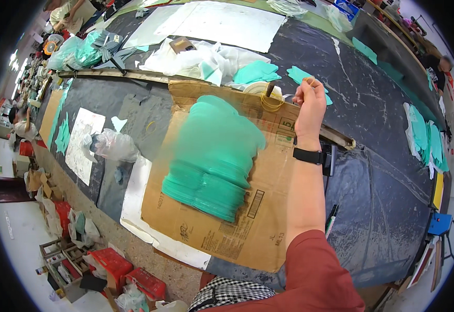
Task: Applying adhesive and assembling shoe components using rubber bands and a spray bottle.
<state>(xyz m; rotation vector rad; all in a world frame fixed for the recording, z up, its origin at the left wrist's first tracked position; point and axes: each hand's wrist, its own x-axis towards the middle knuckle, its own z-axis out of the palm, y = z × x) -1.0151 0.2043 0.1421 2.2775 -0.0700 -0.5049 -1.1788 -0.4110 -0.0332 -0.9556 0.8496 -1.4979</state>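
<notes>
My right hand (311,104) is raised over the far right corner of a flattened cardboard sheet (268,218). Its fingers are curled closed; whatever they hold, if anything, I cannot make out. A black band (308,156) circles that wrist. Just left of the hand, yellow rubber bands (272,105) hang by a dark peg. On the cardboard lies a thick stack of thin teal cut pieces (206,182), its middle hazy. Loose teal pieces (299,74) lie on the table just beyond my hand. My left hand is out of view.
A wooden strip (133,76) crosses the dark table (378,208). White plastic wrapping (180,60) and more teal pieces (255,72) lie behind it. A pen (332,218) rests right of my arm. Red crates (110,262) stand on the floor at lower left.
</notes>
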